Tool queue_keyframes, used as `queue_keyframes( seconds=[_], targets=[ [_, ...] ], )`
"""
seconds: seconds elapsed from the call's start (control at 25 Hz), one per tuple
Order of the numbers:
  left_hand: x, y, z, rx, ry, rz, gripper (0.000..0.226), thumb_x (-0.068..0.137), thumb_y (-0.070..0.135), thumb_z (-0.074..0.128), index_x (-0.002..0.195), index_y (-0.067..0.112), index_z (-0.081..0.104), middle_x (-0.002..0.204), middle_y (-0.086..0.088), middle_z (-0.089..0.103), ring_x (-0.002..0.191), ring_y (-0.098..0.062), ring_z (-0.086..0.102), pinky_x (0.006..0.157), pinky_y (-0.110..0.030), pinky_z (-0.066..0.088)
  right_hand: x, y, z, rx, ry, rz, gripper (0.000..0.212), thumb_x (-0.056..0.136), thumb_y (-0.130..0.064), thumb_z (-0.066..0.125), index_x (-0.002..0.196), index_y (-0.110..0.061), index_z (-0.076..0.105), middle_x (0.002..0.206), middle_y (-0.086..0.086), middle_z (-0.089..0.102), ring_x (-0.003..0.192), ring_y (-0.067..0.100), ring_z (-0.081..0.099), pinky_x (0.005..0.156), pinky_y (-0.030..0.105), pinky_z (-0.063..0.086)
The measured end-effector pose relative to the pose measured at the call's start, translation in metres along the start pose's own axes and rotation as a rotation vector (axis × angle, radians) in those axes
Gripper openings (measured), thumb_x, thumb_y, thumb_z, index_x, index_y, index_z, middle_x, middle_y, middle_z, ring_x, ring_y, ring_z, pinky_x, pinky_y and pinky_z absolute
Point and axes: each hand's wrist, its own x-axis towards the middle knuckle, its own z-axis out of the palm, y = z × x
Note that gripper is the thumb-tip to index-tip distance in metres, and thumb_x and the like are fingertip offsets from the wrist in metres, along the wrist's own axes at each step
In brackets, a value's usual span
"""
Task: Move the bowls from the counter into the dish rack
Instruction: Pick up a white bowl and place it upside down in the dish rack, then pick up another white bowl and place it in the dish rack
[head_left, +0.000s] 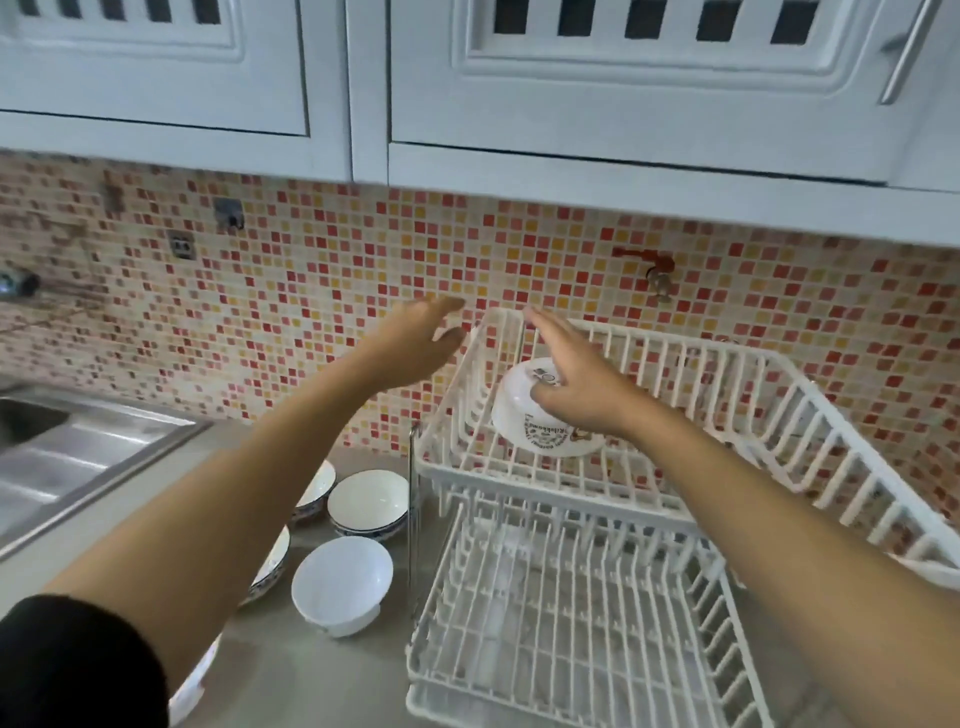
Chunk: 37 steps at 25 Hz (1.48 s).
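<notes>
Right hand (582, 389): my grip spread, resting on upturned bowl (524, 415) in dish rack (779, 395); left hand (415, 343): spread, empty
Desk bowls (340, 582): ceramic I judge; stiff, slick, breakable; I'd pinch the rim

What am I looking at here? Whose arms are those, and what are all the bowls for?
The camera sits on a person's head, so you see their own two arms reaching out over a kitchen counter. There is no machine here. The right hand is on an upside-down white bowl with writing in the top shelf of the white dish rack. The left hand is open and holds nothing. Four more bowls wait on the counter: a plain white bowl, a blue-trimmed bowl, and two partly hidden behind the left arm. A metal sink is on the left.
</notes>
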Motion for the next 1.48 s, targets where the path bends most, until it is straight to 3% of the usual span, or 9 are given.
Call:
queue_keyframes(
  seconds=[0.32, 0.6, 0.8, 0.88, 0.96, 1.08, 1.2, 1.32, 1.48],
  targets=[
    [-0.075, -0.151, -0.046, 0.048, 0.135, -0.362, 0.042, 0.098, 0.024, 0.042, 0.136, 0.008, 0.048, 0.141, -0.013, 0.052, 0.126, -0.030, 0.051, 0.099, -0.033, 0.041, 0.047, -0.141, 0.095, -0.117, -0.074, -0.256, 0.069, 0.093, -0.026, 0.045, 0.150, -0.013, 0.008, 0.159, 0.004, 0.010, 0.145, 0.022, 0.015, 0.115, 0.038, 0.021],
    [-0.199, -0.305, 0.017, 0.223, -0.284, -0.623, 0.046, 0.097, 0.035, 0.043, 0.128, 0.004, 0.055, 0.129, -0.021, 0.060, 0.121, -0.035, 0.054, 0.101, -0.037, 0.041, 0.084, -0.163, 0.296, -0.066, -0.393, 0.024, 0.059, 0.092, -0.034, 0.045, 0.140, -0.004, 0.026, 0.144, 0.016, 0.034, 0.127, 0.035, 0.040, 0.097, 0.043, 0.039],
    [-0.278, -0.352, 0.098, 0.167, -0.567, -0.830, 0.059, 0.098, 0.043, 0.035, 0.137, -0.001, 0.039, 0.137, -0.022, 0.051, 0.126, -0.035, 0.049, 0.103, -0.038, 0.038, 0.042, -0.134, 0.418, 0.086, -0.636, 0.330, 0.079, 0.092, -0.051, 0.042, 0.144, 0.003, 0.017, 0.148, 0.020, 0.033, 0.135, 0.033, 0.036, 0.106, 0.036, 0.033],
    [-0.294, -0.356, 0.115, 0.141, -0.603, -0.868, 0.055, 0.098, 0.039, 0.040, 0.136, -0.001, 0.039, 0.134, -0.021, 0.053, 0.124, -0.036, 0.051, 0.101, -0.038, 0.041, 0.032, -0.132, 0.442, 0.123, -0.720, 0.394, 0.070, 0.093, -0.044, 0.045, 0.140, 0.005, 0.030, 0.144, 0.021, 0.040, 0.132, 0.031, 0.041, 0.103, 0.032, 0.035],
    [-0.297, -0.362, 0.116, 0.139, -0.686, -0.860, 0.046, 0.092, 0.020, 0.056, 0.130, -0.002, 0.045, 0.131, -0.020, 0.057, 0.120, -0.035, 0.055, 0.096, -0.038, 0.046, 0.032, -0.133, 0.456, 0.130, -0.768, 0.346, 0.040, 0.087, -0.019, 0.052, 0.121, 0.003, 0.055, 0.125, 0.023, 0.060, 0.115, 0.033, 0.058, 0.092, 0.034, 0.046],
    [-0.291, -0.380, 0.095, 0.205, -0.794, -0.791, 0.045, 0.081, 0.006, 0.067, 0.122, -0.002, 0.052, 0.126, -0.019, 0.060, 0.117, -0.034, 0.057, 0.092, -0.036, 0.049, 0.046, -0.131, 0.450, 0.188, -0.680, 0.341, 0.022, 0.079, -0.003, 0.052, 0.095, 0.002, 0.066, 0.095, 0.021, 0.072, 0.087, 0.032, 0.069, 0.080, 0.037, 0.055],
    [-0.276, -0.393, 0.059, 0.117, -0.717, -0.803, 0.035, 0.080, 0.000, 0.055, 0.114, -0.003, 0.058, 0.120, -0.020, 0.063, 0.107, -0.034, 0.063, 0.068, -0.033, 0.057, 0.056, -0.139, 0.417, 0.363, -0.691, 0.415, 0.028, 0.091, -0.032, 0.047, 0.082, -0.009, 0.059, 0.083, 0.014, 0.066, 0.075, 0.031, 0.072, 0.075, 0.034, 0.055],
    [-0.245, -0.377, 0.017, -0.040, -0.518, -0.798, 0.033, 0.081, -0.003, 0.047, 0.112, -0.001, 0.059, 0.113, -0.019, 0.062, 0.090, -0.036, 0.070, 0.049, -0.034, 0.059, 0.058, -0.162, 0.380, 0.708, -0.821, 0.527, 0.062, 0.085, -0.067, 0.037, 0.109, -0.012, 0.055, 0.099, 0.006, 0.054, 0.067, 0.024, 0.071, 0.066, 0.027, 0.057],
    [-0.187, -0.320, -0.041, -0.145, -0.210, -0.658, 0.024, 0.088, 0.000, 0.048, 0.110, 0.003, 0.056, 0.101, -0.018, 0.064, 0.069, -0.029, 0.070, 0.059, -0.037, 0.062, 0.068, -0.185, 0.304, 0.837, -0.460, 0.350, 0.043, 0.094, -0.030, 0.045, 0.133, -0.018, 0.030, 0.126, 0.006, 0.050, 0.081, 0.025, 0.070, 0.073, 0.031, 0.060]
  ],
)
